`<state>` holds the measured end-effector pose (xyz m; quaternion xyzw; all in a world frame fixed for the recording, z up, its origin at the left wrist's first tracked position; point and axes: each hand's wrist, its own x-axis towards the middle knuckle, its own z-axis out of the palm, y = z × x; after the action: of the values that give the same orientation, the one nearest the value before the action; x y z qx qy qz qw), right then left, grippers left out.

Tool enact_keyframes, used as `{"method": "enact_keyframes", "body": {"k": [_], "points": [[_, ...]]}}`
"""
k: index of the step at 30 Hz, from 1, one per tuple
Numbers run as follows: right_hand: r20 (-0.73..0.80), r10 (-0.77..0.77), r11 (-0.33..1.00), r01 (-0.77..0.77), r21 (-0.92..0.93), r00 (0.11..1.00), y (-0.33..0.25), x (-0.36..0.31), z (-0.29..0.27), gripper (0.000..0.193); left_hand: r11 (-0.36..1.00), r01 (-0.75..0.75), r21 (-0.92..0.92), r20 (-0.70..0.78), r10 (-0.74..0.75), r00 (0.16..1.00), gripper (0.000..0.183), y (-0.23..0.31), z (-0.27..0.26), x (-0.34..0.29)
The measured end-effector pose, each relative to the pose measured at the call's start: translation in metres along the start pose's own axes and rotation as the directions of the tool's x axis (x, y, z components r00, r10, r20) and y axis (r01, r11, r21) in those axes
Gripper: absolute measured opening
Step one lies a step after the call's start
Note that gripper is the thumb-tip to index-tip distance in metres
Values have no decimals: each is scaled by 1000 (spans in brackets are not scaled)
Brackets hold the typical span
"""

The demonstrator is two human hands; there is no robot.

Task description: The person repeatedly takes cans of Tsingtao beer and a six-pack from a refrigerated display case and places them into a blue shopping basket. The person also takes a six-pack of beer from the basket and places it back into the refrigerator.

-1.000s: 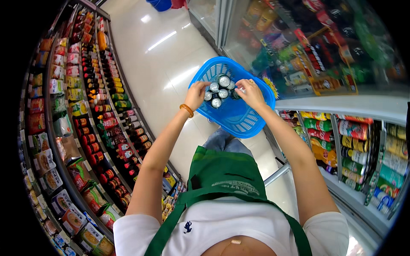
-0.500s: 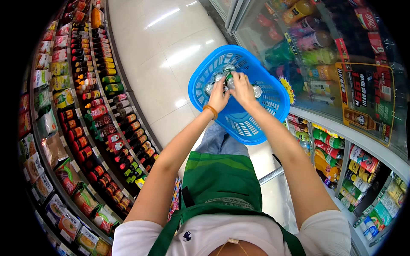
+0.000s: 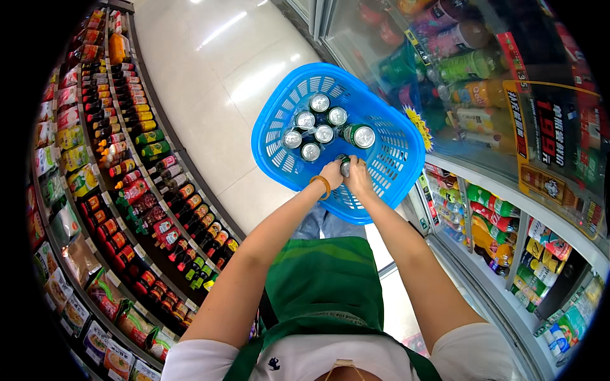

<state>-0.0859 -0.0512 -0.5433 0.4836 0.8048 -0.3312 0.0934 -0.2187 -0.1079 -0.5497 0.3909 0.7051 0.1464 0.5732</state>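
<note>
A blue plastic basket [image 3: 267, 149] with slotted sides stands in front of me. In its far left part several upright drink cans [image 3: 324, 133] with silver tops are grouped, with what looks like clear film around some. To their right a green can [image 3: 359, 136] leans with its silver top toward me. Nearer to me, inside the basket, my left hand [image 3: 331, 173] and my right hand [image 3: 359, 178] are together on a dark can [image 3: 345, 167]. Fingers of both hands close around its sides; its lower part is hidden.
Shelves of bottled sauces [image 3: 140, 149] and packaged food [image 3: 73, 181] run along the left. On the right stands a glass-door drinks cooler [image 3: 438, 168], with a yellow star-shaped tag [image 3: 417, 129] by the basket's rim. Pale floor tiles [image 3: 210, 95] stretch ahead.
My hands have moved from over the grouped cans toward me, now holding one can apart from them. The group is uncovered, and the view has shifted slightly.
</note>
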Motion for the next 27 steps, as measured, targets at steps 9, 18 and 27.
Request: {"method": "enact_keyframes", "body": {"k": [9,18,27], "points": [[-115,-106,991,96,-89,988,-20,14,-1,73,966,-238,-103,-377,184,908,29,-7,-15,3],[-36,187,900,-156,408,982,-81,58,17,62,666,-58,744,-313,424,850,51,13,-108,3],[-118,139,833,-52,551,983,-85,48,7,62,804,-124,582,-296,351,888,7,15,-139,31]]}}
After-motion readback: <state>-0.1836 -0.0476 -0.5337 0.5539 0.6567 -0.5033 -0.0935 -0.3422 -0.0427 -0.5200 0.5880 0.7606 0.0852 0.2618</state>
